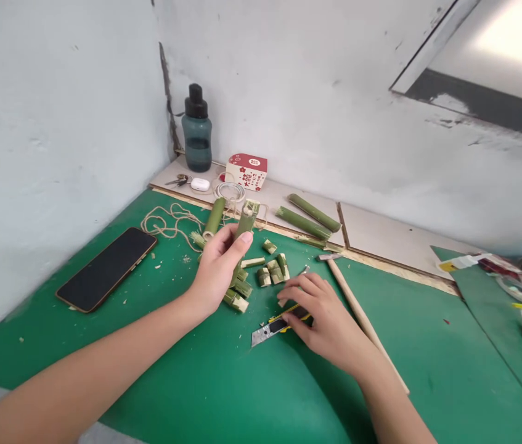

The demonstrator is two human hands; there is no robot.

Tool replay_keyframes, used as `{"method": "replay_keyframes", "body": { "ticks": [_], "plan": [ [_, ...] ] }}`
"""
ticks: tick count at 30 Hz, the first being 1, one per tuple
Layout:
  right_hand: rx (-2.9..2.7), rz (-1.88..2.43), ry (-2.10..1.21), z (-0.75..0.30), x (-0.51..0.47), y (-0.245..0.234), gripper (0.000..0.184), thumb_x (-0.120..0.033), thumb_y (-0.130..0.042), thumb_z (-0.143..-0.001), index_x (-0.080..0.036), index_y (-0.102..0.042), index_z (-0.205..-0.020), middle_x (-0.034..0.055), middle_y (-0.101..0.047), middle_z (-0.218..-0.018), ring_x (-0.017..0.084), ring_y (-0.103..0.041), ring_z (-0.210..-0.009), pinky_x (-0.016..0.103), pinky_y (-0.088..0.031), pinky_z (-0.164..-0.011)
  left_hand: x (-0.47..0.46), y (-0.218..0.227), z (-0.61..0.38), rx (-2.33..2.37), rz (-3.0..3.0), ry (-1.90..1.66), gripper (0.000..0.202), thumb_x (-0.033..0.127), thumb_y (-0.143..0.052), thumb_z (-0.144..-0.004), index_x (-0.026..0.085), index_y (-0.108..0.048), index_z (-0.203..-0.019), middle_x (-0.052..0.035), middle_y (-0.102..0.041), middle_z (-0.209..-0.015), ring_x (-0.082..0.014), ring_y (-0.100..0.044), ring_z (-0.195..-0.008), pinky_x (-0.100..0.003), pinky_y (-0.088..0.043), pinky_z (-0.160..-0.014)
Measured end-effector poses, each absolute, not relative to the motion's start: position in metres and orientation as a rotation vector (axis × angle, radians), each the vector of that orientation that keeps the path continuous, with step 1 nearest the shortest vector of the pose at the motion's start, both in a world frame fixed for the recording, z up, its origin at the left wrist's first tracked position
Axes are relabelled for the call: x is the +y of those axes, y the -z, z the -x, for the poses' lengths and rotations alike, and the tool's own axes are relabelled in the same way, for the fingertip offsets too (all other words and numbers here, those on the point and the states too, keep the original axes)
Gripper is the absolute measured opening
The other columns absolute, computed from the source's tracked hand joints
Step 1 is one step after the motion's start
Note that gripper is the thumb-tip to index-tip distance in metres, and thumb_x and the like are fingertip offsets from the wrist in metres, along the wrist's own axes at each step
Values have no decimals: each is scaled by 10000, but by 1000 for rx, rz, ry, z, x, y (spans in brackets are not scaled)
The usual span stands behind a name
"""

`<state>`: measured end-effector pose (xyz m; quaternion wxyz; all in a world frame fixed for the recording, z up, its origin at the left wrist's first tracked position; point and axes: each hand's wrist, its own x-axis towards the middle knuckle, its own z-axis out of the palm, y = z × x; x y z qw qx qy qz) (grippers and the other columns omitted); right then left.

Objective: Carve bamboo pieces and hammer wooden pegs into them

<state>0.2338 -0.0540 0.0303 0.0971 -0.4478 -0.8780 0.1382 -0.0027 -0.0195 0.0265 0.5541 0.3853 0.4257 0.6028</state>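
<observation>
My left hand (217,268) is closed around a short green bamboo piece (244,223), holding it tilted upright above the green mat (224,382). My right hand (323,317) lies on the mat with its fingers resting on a yellow utility knife (273,325), whose blade points left. Between the two hands lie several small cut bamboo chunks (273,270), and more pieces (238,296) sit under my left hand.
A black phone (107,268) lies at left. String (168,221), another bamboo piece (215,217), two longer bamboo sticks (309,219), a hammer with a wooden handle (362,317), a dark bottle (196,131), a red-and-white box (246,171), keys and an earbud case (199,184) lie toward the wall. Clutter sits at far right.
</observation>
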Motion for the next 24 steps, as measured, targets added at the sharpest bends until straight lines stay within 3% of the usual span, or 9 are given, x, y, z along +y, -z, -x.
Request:
{"method": "replay_keyframes", "body": {
  "ticks": [5, 8, 13, 19, 24],
  "plan": [
    [-2664, 1302, -631, -234, -62, -41, 305, -135, -665, -923, -277, -658, -1192, 89, -650, -1243, 275, -607, -1114, 488, -501, -968, -16, -31, 6, 1039, -750, -1482, 335, 495, -817, -818, 216, -682, -945, 18, -551, -783, -103, -474, -670, -211, -412, -567],
    [-2725, 1273, -707, -235, -60, -36, 253, -153, -714, -916, -289, -686, -1128, 57, -673, -1150, 253, -629, -1029, 456, -487, -934, -13, -32, 8, 1034, -603, -1442, 370, 528, -801, -824, 199, -683, -946, 8, -564, -794, -100, -496, -653, -205, -432, -535],
    [-2665, 1365, -452, -240, -49, -17, 207, -150, -584, -999, -244, -709, -1134, 83, -713, -1121, 269, -619, -1006, 438, -494, -857, -9, -29, 10, 881, -428, -1321, 379, 528, -687, -922, 154, -699, -983, 11, -513, -760, -62, -460, -567, -166, -405, -465],
    [-2447, 1374, -119, -247, -35, 7, 238, -133, -548, -996, -223, -704, -1152, 88, -739, -1151, 283, -640, -1043, 462, -514, -920, -11, -26, 8, 768, -383, -1232, 381, 411, -505, -1026, 98, -722, -1020, -5, -495, -776, -62, -466, -564, -163, -417, -457],
    [-2291, 1544, -66, -273, -30, -3, 156, -280, -575, -997, -243, -697, -1085, 69, -738, -1099, 286, -655, -1045, 436, -514, -892, -12, -29, 8, 755, -353, -1159, 408, 376, -444, -1037, 71, -714, -1022, 1, -462, -742, -66, -449, -545, -168, -396, -442]
  ]
}}
